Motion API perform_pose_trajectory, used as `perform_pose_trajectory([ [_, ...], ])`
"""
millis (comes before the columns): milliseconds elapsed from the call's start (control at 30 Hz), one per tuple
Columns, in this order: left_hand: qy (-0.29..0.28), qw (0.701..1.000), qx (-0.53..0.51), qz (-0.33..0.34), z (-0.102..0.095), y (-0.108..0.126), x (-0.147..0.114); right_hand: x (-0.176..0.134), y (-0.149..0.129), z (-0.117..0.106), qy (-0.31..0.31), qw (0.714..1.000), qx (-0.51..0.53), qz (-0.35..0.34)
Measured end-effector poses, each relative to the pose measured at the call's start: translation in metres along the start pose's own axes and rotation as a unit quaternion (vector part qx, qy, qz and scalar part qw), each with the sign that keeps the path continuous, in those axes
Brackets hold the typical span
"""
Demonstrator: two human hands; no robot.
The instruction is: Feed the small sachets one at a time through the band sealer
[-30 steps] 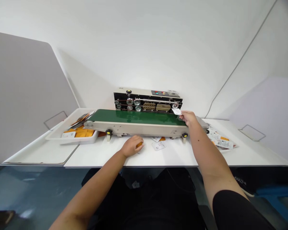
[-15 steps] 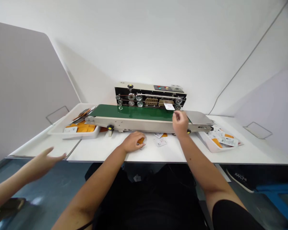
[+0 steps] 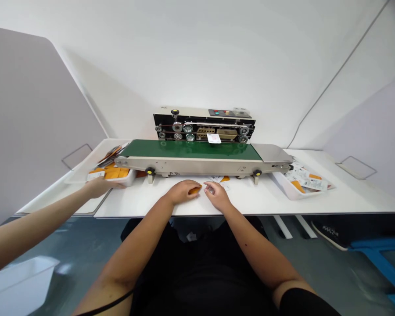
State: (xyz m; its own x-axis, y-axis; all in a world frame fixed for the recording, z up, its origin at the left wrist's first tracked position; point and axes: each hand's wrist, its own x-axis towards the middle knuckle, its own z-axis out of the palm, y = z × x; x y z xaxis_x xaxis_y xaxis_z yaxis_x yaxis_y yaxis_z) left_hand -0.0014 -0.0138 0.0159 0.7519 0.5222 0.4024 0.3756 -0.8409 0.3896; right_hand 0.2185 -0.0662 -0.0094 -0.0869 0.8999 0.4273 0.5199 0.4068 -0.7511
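My left hand [image 3: 183, 193] is closed around orange-and-white packets [image 3: 195, 190] just above the table in front of the sealing machine. My right hand [image 3: 218, 196] is beside it, fingers curved and apart, close to those packets but with nothing clearly held. A white packet [image 3: 213, 138] with reddish print sticks out from the band sealing machine [image 3: 204, 116], above its green conveyor belt [image 3: 184, 149]. More packets [image 3: 224, 179] lie on the table beyond my right hand, partly hidden under the conveyor.
At the left, a co-worker's hand [image 3: 100, 186] reaches to a white bin [image 3: 130, 179] of orange and dark packets. Another white bin [image 3: 289, 191] with printed packets stands under the conveyor's right end. A blue stool [image 3: 378, 250] is at the lower right.
My right hand has come down from the conveyor to beside my left. The white packet has travelled left along the machine. The co-worker's hand has moved up to the left bin.
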Motion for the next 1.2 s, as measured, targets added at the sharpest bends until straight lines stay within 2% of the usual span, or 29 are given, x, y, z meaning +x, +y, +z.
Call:
perform_pose_trajectory([
  [200,0.02,0.996,-0.077,0.026,0.002,-0.002,0.002,-0.002,0.005,0.004,-0.004,0.998,-0.043,-0.047],
  [267,0.049,0.993,-0.103,0.029,0.003,-0.003,0.003,-0.001,0.005,0.007,-0.002,0.996,-0.062,-0.062],
  [400,0.11,0.985,-0.135,0.01,0.005,-0.003,0.005,0.006,0.003,0.01,-0.036,0.994,-0.08,-0.072],
  [500,0.158,0.979,-0.128,-0.008,0.006,-0.003,0.007,0.01,0.002,0.009,0.004,0.997,-0.065,-0.032],
  [567,0.186,0.974,-0.118,-0.045,0.006,-0.003,0.008,0.01,0.003,0.007,0.049,0.998,-0.032,0.02],
  [633,0.204,0.968,-0.114,-0.092,0.006,-0.003,0.009,0.008,0.005,0.006,0.069,0.995,0.017,0.072],
  [733,0.202,0.964,-0.12,-0.128,0.007,-0.003,0.009,0.006,0.006,0.006,0.06,0.988,0.092,0.112],
  [833,0.196,0.966,-0.117,-0.122,0.006,-0.002,0.009,0.005,0.005,0.006,0.063,0.981,0.142,0.118],
  [1000,0.228,0.963,-0.104,-0.102,0.002,-0.002,0.008,0.005,0.002,0.006,0.074,0.97,0.194,0.124],
  [1100,0.219,0.963,-0.12,-0.101,0.002,-0.002,0.007,0.003,-0.002,0.004,0.084,0.977,0.174,0.089],
  [1200,0.184,0.969,-0.129,-0.106,0.002,0.0,0.006,-0.001,-0.01,0.0,0.092,0.992,0.086,0.031],
])
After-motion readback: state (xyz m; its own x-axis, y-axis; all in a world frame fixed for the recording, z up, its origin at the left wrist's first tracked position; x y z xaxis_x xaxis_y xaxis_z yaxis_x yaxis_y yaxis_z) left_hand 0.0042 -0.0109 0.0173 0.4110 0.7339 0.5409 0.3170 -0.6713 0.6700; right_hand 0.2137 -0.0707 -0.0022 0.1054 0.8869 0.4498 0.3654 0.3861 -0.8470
